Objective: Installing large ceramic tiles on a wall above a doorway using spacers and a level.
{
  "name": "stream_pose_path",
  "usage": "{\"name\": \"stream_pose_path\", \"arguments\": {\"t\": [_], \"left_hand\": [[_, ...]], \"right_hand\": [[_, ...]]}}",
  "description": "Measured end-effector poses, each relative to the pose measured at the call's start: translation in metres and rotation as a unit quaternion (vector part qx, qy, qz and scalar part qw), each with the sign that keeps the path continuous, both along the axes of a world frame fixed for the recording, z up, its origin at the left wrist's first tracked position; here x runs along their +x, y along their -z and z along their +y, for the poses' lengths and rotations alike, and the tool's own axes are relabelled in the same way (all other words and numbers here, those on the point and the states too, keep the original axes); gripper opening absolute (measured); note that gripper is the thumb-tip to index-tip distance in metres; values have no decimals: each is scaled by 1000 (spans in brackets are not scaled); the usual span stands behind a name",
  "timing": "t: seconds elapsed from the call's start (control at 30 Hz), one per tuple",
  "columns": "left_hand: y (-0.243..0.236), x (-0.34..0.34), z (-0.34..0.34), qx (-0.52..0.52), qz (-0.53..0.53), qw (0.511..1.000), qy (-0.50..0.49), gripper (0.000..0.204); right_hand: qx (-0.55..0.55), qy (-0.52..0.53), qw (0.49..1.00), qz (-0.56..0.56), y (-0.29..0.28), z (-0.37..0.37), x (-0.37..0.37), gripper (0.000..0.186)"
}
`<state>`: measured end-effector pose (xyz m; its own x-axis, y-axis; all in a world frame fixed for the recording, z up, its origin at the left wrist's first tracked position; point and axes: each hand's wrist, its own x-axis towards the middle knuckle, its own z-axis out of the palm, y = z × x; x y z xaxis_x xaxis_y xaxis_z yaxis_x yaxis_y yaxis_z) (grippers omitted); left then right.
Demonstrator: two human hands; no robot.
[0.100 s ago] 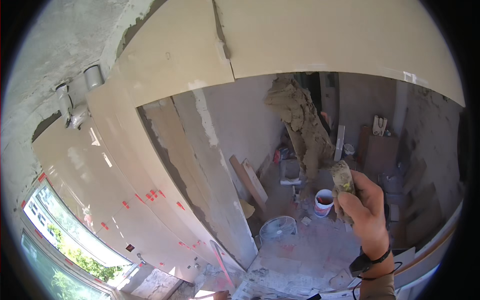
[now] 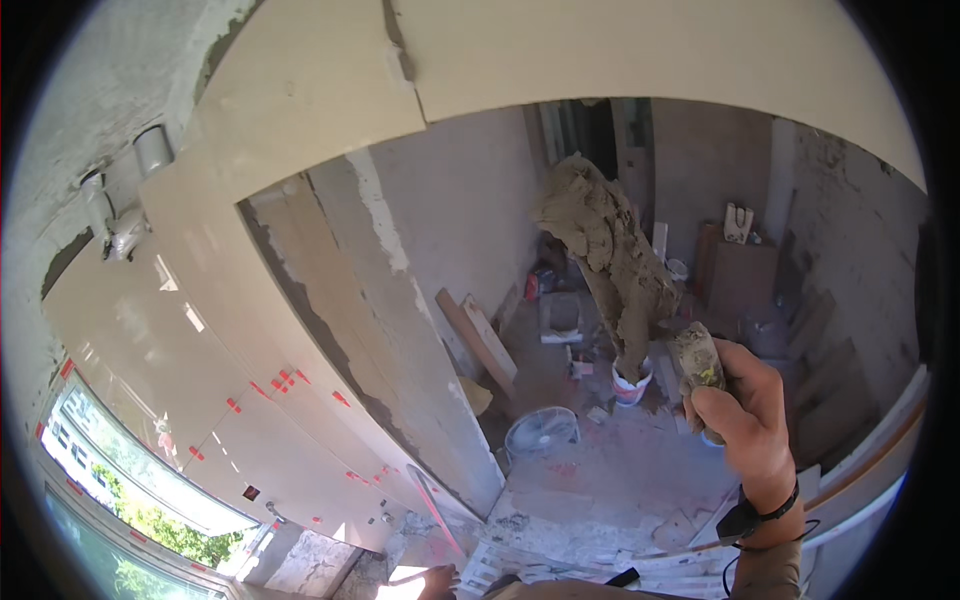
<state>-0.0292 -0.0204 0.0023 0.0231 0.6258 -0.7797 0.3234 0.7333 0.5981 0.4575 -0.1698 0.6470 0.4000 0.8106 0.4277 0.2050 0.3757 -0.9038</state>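
Observation:
My right hand (image 2: 748,420) at the right is closed on the mortar-smeared handle (image 2: 700,365) of a trowel. A long, thick load of grey wet mortar (image 2: 605,240) covers the trowel, which is raised in front of the opening below the cream tiled panels (image 2: 650,50); contact with them is not visible. The trowel's far end is hidden under mortar. My left hand (image 2: 436,585) shows only partly at the bottom edge, low beside a pink-red strip (image 2: 440,515); its fingers are too small and cut off to read.
Beyond the opening are a white bucket (image 2: 630,390), a fan (image 2: 542,433), leaning boards (image 2: 470,335), a tub (image 2: 560,315) and a brown cabinet (image 2: 730,275). At left, a tiled wall (image 2: 170,360) with red spacers surrounds a bright window (image 2: 140,470). Pipe fittings (image 2: 125,235) protrude near the ceiling.
The view has shifted, so the opening and wall sit higher and farther left. My right hand and the loaded trowel have moved right in the picture, and the mortar now overlaps the bucket's top.

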Motion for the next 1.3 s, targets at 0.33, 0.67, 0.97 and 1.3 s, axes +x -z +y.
{"name": "stream_pose_path", "arguments": {"t": [0.33,0.67,0.97,1.3], "left_hand": [[-18,29,61,-113,-213,959,152,51],[20,85,148,27,-295,924,242,45],[18,78,185,25,-130,972,195,50],[-5,81,240,496,158,732,440,17]], "right_hand": [[-251,67,963,72,122,-60,22,20],[-76,131,988,-13,51,-13,-15,27],[35,80,996,11,-7,48,-54,35],[-20,133,990,48,16,47,-88,24]]}}
